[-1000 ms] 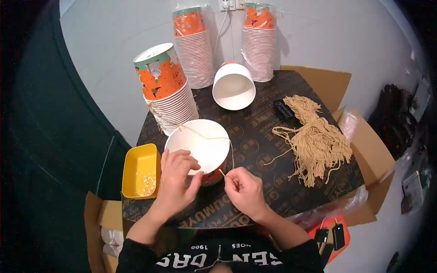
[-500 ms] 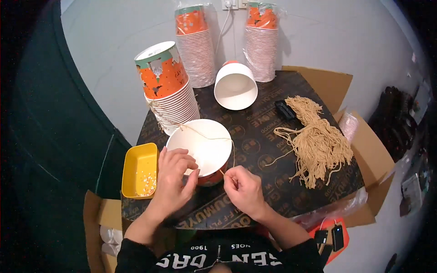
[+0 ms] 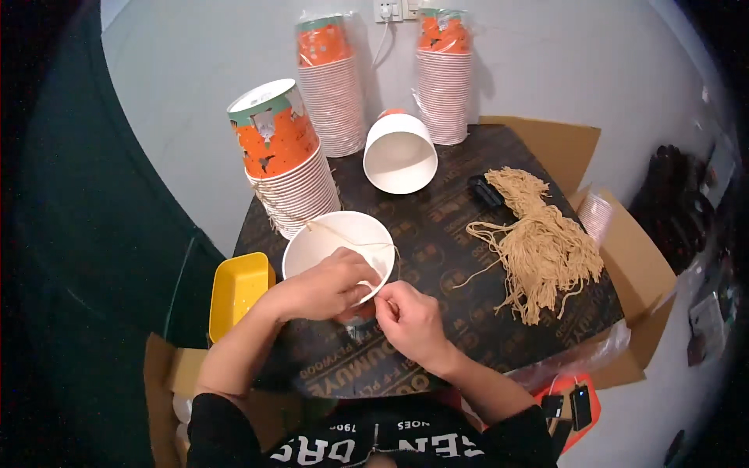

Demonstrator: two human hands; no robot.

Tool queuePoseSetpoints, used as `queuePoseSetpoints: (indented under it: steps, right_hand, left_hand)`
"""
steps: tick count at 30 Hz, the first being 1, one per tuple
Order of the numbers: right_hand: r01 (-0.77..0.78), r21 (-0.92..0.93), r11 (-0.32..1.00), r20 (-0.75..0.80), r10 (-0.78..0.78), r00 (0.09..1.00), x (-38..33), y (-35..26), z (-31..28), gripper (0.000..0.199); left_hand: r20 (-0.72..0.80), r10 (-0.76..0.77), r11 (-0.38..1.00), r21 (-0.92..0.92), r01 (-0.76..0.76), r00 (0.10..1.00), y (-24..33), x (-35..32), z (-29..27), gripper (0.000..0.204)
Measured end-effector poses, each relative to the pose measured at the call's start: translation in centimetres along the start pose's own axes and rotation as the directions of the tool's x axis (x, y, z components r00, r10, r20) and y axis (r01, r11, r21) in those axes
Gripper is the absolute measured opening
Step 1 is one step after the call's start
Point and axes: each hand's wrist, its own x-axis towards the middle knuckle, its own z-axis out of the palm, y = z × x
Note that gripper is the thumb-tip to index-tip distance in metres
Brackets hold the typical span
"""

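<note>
A white-lined paper bucket (image 3: 312, 248) with a printed orange outside stands tilted toward me near the front of the table. A tan string (image 3: 340, 235) runs from its far left rim across the opening to the right side. My left hand (image 3: 331, 287) reaches over the near rim into the bucket, its fingers bent against the inner right wall; the fingertips are partly hidden, and I cannot see what they hold. Outside the same wall, my right hand (image 3: 411, 318) is closed in a pinch at the string's end, close under the rim.
A yellow tub (image 3: 240, 292) sits at the left edge. Stacked orange buckets (image 3: 277, 144) stand behind it, with two wrapped stacks (image 3: 331, 101) further back. One bucket (image 3: 400, 156) lies on its side. A tan string bundle (image 3: 550, 261) and a black clip (image 3: 485, 191) lie right; cardboard boxes (image 3: 636, 257) flank the table.
My left hand has moved right, from the bucket's near left rim into its opening beside the right wall. The right hand has stayed by the rim, shifting slightly.
</note>
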Motion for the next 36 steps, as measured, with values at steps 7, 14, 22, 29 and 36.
queuePoseSetpoints:
  steps: [7,14,22,29,36]
  right_hand:
    - [-0.022,-0.001,1.0,0.047,0.022,0.999,0.1,-0.8,-0.9,0.009]
    - [0.027,-0.069,0.997,0.116,-0.018,0.993,-0.3,-0.1,-1.8,0.007]
    - [0.004,-0.089,0.996,0.154,0.01,0.988,-0.1,-0.2,-1.4,0.007]
    - [0.006,-0.015,1.0,0.087,-0.005,0.996,1.0,-0.6,-3.5,0.011]
    - [0.114,0.088,0.99,0.09,-0.122,0.988,3.7,-2.1,-4.9,0.019]
  left_hand:
    - [0.018,-0.164,0.983,-0.086,0.165,0.986,1.2,0.1,-0.3,0.016]
    - [-0.251,-0.293,0.933,-0.286,0.218,0.923,2.6,-0.9,1.0,0.013]
    - [-0.243,-0.335,0.739,-0.667,0.094,0.91,3.3,-0.7,1.9,0.015]
    - [-0.074,-0.44,0.639,-0.726,0.254,0.895,2.9,-0.5,1.1,0.01]
    - [-0.035,-0.321,0.595,-0.785,0.174,0.946,2.5,-0.1,1.4,0.007]
